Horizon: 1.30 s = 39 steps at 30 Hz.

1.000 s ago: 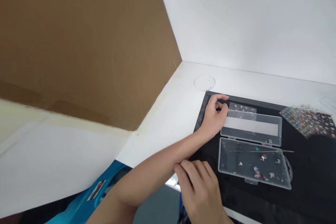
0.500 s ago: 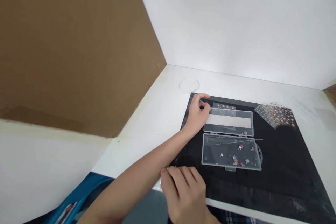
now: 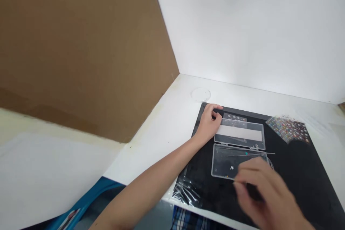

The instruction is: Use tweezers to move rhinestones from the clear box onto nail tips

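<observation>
A clear hinged plastic case (image 3: 215,163) lies open on a black mat (image 3: 299,179). Small shiny gems and flower-shaped pieces are scattered in its base, and a pair of thin metal tweezers (image 3: 269,153) lies across it. My left hand (image 3: 211,124) is at the far left corner of the case's lid (image 3: 264,134), its fingertips closed on the edge and the forefinger reaching past. Over the near right part of the base hovers my right hand (image 3: 266,190), blurred, thumb and fingertips close together. Whatever may be between them is too small to make out. It covers many of the pieces.
A sheet of colourful gems (image 3: 288,129) lies at the mat's far right. A smaller gem sheet (image 3: 234,118) is by the lid. A round clear disc (image 3: 201,95) sits behind the mat, and crinkled clear plastic (image 3: 187,192) at its near left. A brown board (image 3: 88,50) rises on the left.
My right hand has moved right, from beside my left forearm to over the case's base. My left hand keeps its place at the lid. The view has shifted slightly.
</observation>
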Available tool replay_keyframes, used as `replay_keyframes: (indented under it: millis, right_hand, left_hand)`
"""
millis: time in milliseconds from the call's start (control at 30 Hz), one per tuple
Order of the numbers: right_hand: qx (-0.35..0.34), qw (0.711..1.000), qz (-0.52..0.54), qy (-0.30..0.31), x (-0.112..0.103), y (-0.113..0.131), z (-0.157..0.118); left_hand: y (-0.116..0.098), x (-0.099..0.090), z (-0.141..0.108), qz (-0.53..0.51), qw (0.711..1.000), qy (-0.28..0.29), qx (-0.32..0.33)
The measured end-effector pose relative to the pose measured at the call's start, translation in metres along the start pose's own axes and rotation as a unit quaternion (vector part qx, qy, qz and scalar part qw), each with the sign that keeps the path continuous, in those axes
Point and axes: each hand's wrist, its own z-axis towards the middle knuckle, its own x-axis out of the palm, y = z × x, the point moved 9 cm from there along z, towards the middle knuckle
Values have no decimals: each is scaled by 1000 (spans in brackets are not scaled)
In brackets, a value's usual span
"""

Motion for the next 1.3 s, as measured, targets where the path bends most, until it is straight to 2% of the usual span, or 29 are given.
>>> replay_keyframes:
  millis: [33, 100, 200, 333, 500, 600, 767, 933, 1033, 1133, 1300]
  right_hand:
    - [-7, 1000, -17, 12, -11, -12, 3]
    - [-30, 997, -44, 57, -15, -33, 6]
    - [-70, 986, -55, 139, 6, -51, -4]
    - [-64, 981, -85, 161, 25, -63, -24]
    - [-53, 987, -100, 111, 20, -67, -30]
    - [-41, 988, -106, 103, 15, -73, -27]
    - [-34, 991, -76, 107, 0, -91, -25]
    - [-29, 991, -126, 46, -20, -112, -25]
    - [-40, 989, -144, 20, -20, -115, -25]
    - [-20, 990, -139, -30, -23, -117, -27]
    - [-5, 981, -185, -57, -22, -116, -31]
  left_hand:
    - [-1, 0, 0, 2, 1000, 2, 3]
    - [-1, 0, 1, 7, 1000, 3, 6]
    - [-1, 0, 1, 7, 1000, 5, 5]
    - [-2, 1, 1, 6, 1000, 12, 6]
    - [-2, 0, 2, 18, 1000, 12, 7]
    - [-2, 1, 2, 13, 1000, 13, 10]
    - [0, 0, 2, 3, 1000, 10, 13]
    - [5, 0, 3, -24, 1000, 5, 13]
    - [9, -2, 4, -52, 999, -5, 8]
    - [12, -7, 5, -68, 997, -22, -2]
    - [15, -10, 9, -71, 996, -23, -43]
